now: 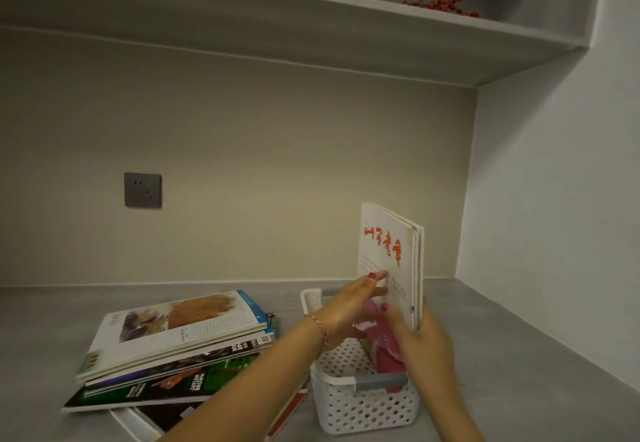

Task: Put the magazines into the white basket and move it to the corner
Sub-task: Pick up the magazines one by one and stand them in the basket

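Note:
A white perforated basket [349, 407] with grey handles stands on the grey counter, right of centre. A white magazine with red lettering [388, 244] stands upright in it, with a couple more magazines behind it. My right hand [424, 344] grips their lower edge. My left hand [349, 303] lies flat against the front cover, fingers spread. A pink-covered magazine [381, 341] shows inside the basket between my hands. A stack of several magazines [180, 341] lies flat to the basket's left.
The grey counter [502, 355] runs back to a corner at the right where the beige back wall meets the white side wall. A grey wall socket [142, 190] sits on the back wall. A shelf overhead holds a red berry sprig [443, 1].

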